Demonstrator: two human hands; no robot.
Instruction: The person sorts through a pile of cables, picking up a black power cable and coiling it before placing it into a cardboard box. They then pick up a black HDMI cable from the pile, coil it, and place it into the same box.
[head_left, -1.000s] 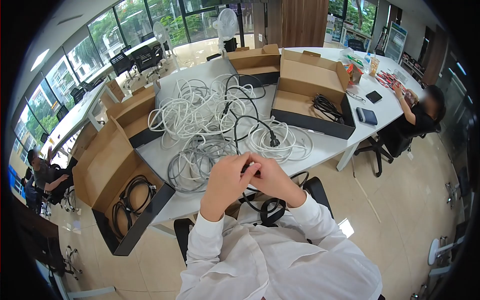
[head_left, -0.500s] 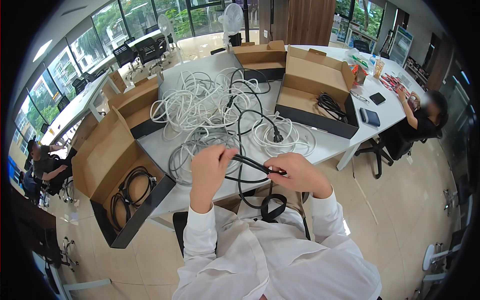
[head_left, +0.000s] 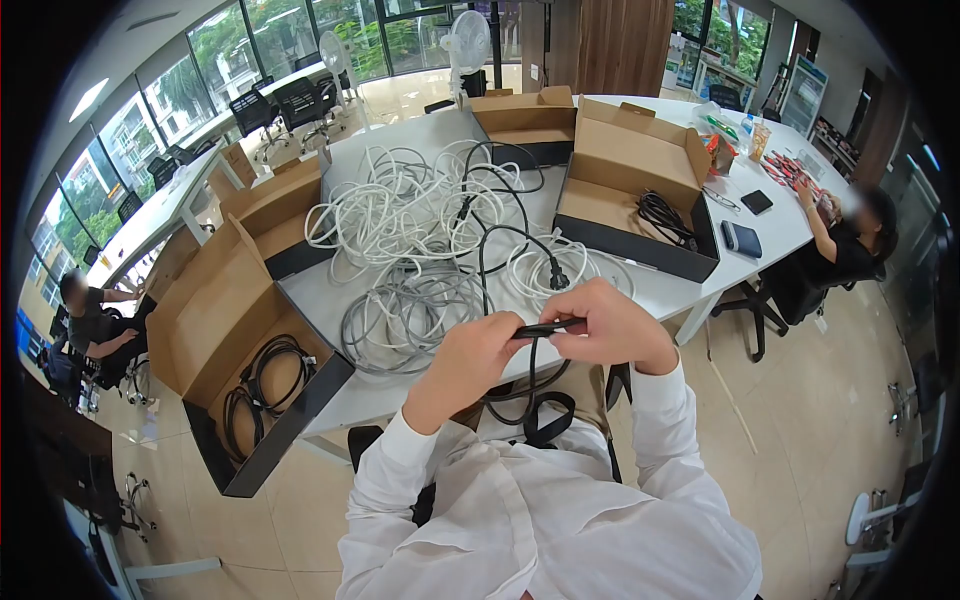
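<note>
Both my hands grip one black power cable [head_left: 545, 327] in front of my chest. My left hand [head_left: 470, 362] pinches its folded strands from the left. My right hand [head_left: 610, 325] closes on the same bundle from the right. Loops of the cable hang below my hands [head_left: 530, 405], and one strand runs up over the table to a black plug [head_left: 557, 279]. Behind it lies a tangle of white cables [head_left: 400, 215] and a grey coil [head_left: 400, 315].
The white table [head_left: 660, 290] carries several open cardboard boxes: one at the left [head_left: 215, 330] holds coiled black cables, one at the right [head_left: 640, 175] holds another. A seated person [head_left: 840, 240] works at the right end; another person [head_left: 85, 320] sits far left.
My hands spread apart along the black cable half a second ago, then came back together, folding it into a tighter bundle held slightly higher.
</note>
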